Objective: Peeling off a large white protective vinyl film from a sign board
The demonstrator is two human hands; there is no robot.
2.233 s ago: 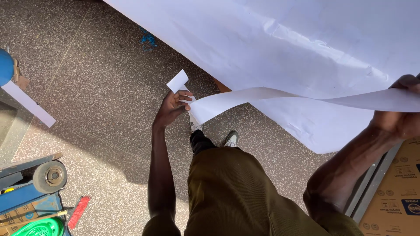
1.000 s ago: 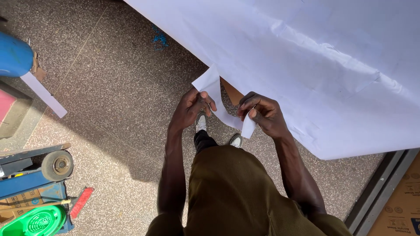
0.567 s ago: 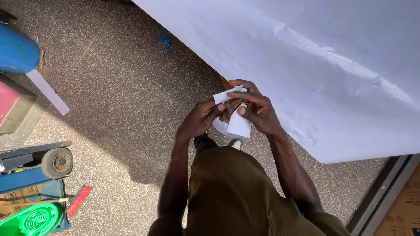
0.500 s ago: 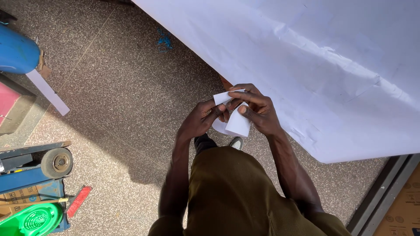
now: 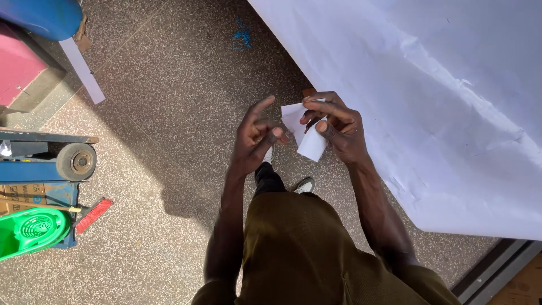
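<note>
Since half a second ago, my left hand (image 5: 257, 138) has let go of the folded paper scrap (image 5: 305, 133) and opened, fingers spread just beside it at 9 o'clock. So now only my right hand (image 5: 336, 127) has it, fingers pinched on the scrap in front of my waist, above the speckled floor (image 5: 169, 113). At 2 o'clock is the big white sheet (image 5: 429, 85). Way off at 8 o'clock sit a blue cart (image 5: 39, 181) and green basket (image 5: 31, 231).
</note>
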